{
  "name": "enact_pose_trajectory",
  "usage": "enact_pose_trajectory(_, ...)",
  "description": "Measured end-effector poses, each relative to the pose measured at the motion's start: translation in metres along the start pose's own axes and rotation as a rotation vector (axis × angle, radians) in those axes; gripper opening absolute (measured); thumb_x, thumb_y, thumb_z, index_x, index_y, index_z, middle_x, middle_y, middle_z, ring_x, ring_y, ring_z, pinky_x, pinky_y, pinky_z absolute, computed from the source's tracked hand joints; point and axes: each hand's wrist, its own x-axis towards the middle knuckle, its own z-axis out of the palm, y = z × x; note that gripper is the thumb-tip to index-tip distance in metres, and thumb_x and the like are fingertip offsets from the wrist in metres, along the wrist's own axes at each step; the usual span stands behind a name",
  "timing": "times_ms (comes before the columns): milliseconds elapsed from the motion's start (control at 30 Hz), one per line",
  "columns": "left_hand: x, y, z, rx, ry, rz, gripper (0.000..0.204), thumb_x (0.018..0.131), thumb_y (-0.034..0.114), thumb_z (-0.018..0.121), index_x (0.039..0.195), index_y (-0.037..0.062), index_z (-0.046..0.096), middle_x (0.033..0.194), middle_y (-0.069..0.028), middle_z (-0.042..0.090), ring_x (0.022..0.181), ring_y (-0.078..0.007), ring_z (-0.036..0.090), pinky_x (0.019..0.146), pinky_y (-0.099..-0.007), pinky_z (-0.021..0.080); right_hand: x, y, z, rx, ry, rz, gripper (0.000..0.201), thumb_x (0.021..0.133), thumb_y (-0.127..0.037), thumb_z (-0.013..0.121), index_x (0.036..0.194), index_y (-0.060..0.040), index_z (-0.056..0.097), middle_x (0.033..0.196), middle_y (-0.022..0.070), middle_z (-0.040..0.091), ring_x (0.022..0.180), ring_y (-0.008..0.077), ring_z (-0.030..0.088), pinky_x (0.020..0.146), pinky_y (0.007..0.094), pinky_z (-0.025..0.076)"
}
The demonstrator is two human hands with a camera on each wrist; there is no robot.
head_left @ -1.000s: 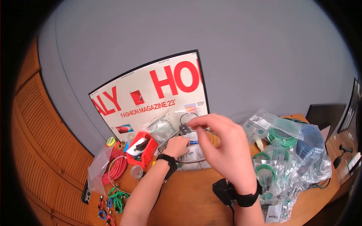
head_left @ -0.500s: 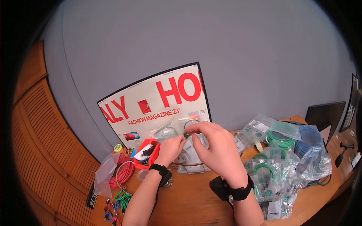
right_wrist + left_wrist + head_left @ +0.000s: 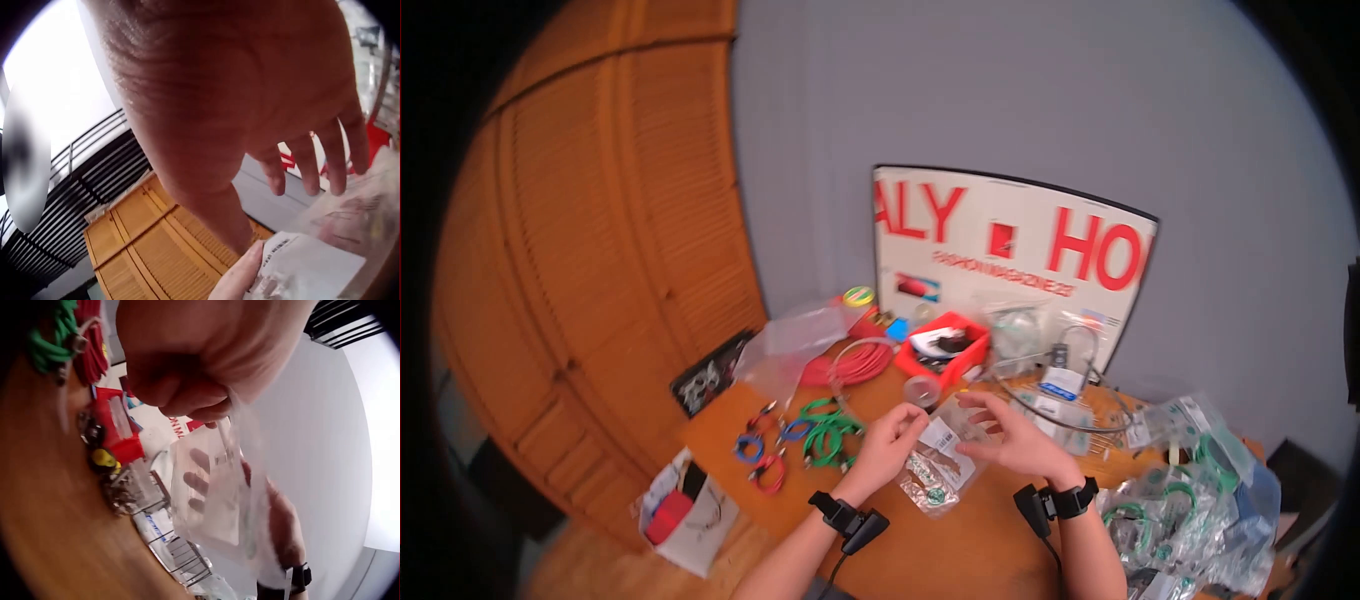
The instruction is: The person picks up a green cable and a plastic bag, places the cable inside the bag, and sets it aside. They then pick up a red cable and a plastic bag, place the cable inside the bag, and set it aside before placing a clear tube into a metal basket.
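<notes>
My left hand (image 3: 890, 448) grips the edge of a clear plastic bag (image 3: 932, 487) over the front of the table. A white printed label (image 3: 309, 265) shows inside the bag. In the left wrist view the curled fingers of that hand hold the bag's edge, and the see-through bag (image 3: 209, 497) hangs from them. My right hand (image 3: 1022, 447) is on the other side of the bag, its fingers spread and loosely bent. Seen through the plastic in the left wrist view, several of its fingers overlap the bag.
Behind the hands stand a red bin (image 3: 970, 362), a small clear cup (image 3: 922, 391) and a wire rack (image 3: 187, 559) with packaged items. Coiled red cable (image 3: 855, 365) and green cables (image 3: 830, 438) lie left. Bagged cables (image 3: 1165, 520) pile up right; a monitor (image 3: 1015, 250) stands behind.
Both hands have come away from the rack toward the front of the table, the left now holding the clear bag. The head view has turned left.
</notes>
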Motion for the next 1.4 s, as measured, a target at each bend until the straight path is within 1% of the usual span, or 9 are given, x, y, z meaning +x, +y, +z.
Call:
enact_pose_trajectory(100, -0.036, -0.025, -0.027, 0.011, -0.049, -0.079, 0.015, 0.098, 0.02, 0.054, 0.101, 0.0061, 0.056, 0.07, 0.0045, 0.055, 0.06, -0.0006, 0.048, 0.052, -0.0183, 0.037, 0.0, 0.0, 0.043, -0.241, -0.088, -0.25, 0.066, 0.077, -0.023, 0.075, 0.133, -0.0072, 0.046, 0.129, 0.0147, 0.054, 0.118, 0.0281, 0.053, 0.1, 0.0375, 0.041)
enact_pose_trajectory(200, -0.052, -0.021, -0.039, -0.116, -0.362, -0.311, 0.023, 0.092, 0.015, 0.062, 0.111, 0.0048, 0.053, 0.08, 0.0012, 0.062, 0.072, -0.0025, 0.057, 0.06, -0.0188, 0.045, -0.01, -0.002, 0.068, -0.23, -0.149, -0.191, 0.06, 0.076, -0.02, 0.075, 0.129, -0.0071, 0.05, 0.11, 0.0123, 0.065, 0.106, 0.0292, 0.06, 0.096, 0.0373, 0.044)
enact_pose_trajectory(300, -0.063, -0.024, -0.044, -0.241, -0.517, -0.245, 0.033, 0.088, 0.01, 0.067, 0.117, 0.0039, 0.052, 0.089, -0.0017, 0.065, 0.085, -0.006, 0.061, 0.07, -0.0212, 0.049, -0.026, 0.005, 0.072, -0.221, -0.121, 0.126, 0.051, 0.077, -0.016, 0.074, 0.123, -0.0054, 0.055, 0.092, 0.008, 0.068, 0.087, 0.0247, 0.066, 0.084, 0.0343, 0.05)
enact_pose_trajectory(367, -0.065, -0.025, -0.048, -0.126, -0.578, -0.149, 0.036, 0.086, 0.006, 0.068, 0.118, 0.0033, 0.053, 0.095, -0.0044, 0.065, 0.091, -0.0084, 0.061, 0.077, -0.0236, 0.05, -0.036, 0.027, 0.075, -0.178, -0.069, 0.105, 0.038, 0.082, -0.01, 0.071, 0.118, -0.0037, 0.059, 0.081, 0.0026, 0.066, 0.074, 0.014, 0.063, 0.072, 0.0271, 0.051)
enact_pose_trajectory(467, -0.071, -0.038, -0.043, -0.196, -0.511, -0.146, 0.033, 0.083, 0.005, 0.069, 0.113, 0.0014, 0.054, 0.088, -0.0048, 0.065, 0.082, -0.0085, 0.061, 0.068, -0.0232, 0.049, -0.042, 0.036, 0.074, 0.191, -0.171, 0.302, 0.027, 0.086, -0.006, 0.068, 0.113, -0.0022, 0.061, 0.083, -0.003, 0.064, 0.076, 0.0027, 0.057, 0.068, 0.0191, 0.047)
enact_pose_trajectory(667, -0.08, -0.034, -0.048, -0.054, -0.385, -0.192, 0.031, 0.085, 0.006, 0.067, 0.113, 0.0029, 0.055, 0.093, -0.0045, 0.065, 0.082, -0.0082, 0.06, 0.071, -0.0249, 0.049, -0.041, 0.059, 0.084, 0.466, -0.173, 0.275, 0.03, 0.091, -0.006, 0.062, 0.12, -0.0037, 0.057, 0.085, -0.0009, 0.067, 0.075, 0.0047, 0.061, 0.064, 0.0196, 0.047)
enact_pose_trajectory(1067, -0.092, -0.034, -0.047, -0.101, -0.289, -0.16, 0.04, 0.089, 0.008, 0.063, 0.126, 0.0064, 0.047, 0.101, -0.0037, 0.062, 0.09, -0.0086, 0.058, 0.077, -0.023, 0.047, -0.044, 0.065, 0.087, 0.495, -0.142, 0.29, 0.029, 0.095, -0.013, 0.057, 0.123, -0.005, 0.055, 0.086, -0.0024, 0.068, 0.07, 0.0027, 0.061, 0.062, 0.0184, 0.047)
enact_pose_trajectory(1300, -0.083, -0.011, -0.11, 0.493, 0.051, -0.022, 0.019, 0.086, 0.004, 0.062, 0.105, 0.0047, 0.063, 0.09, -0.002, 0.066, 0.086, -0.0073, 0.06, 0.067, -0.0234, 0.047, -0.046, 0.071, 0.089, 0.528, -0.077, 0.246, 0.024, 0.096, -0.012, 0.055, 0.118, -0.0036, 0.059, 0.075, -0.0052, 0.064, 0.061, 0.0, 0.053, 0.057, 0.0181, 0.045)
enact_pose_trajectory(1400, -0.073, 0.009, -0.143, 0.813, 0.116, 0.037, 0.014, 0.083, 0.007, 0.063, 0.097, 0.005, 0.066, 0.088, -0.0076, 0.066, 0.085, -0.0164, 0.062, 0.065, -0.0286, 0.048, -0.044, 0.071, 0.089, 0.505, -0.087, 0.218, 0.024, 0.096, -0.011, 0.055, 0.118, -0.0038, 0.059, 0.075, -0.0052, 0.064, 0.061, -0.0004, 0.052, 0.056, 0.0181, 0.044)
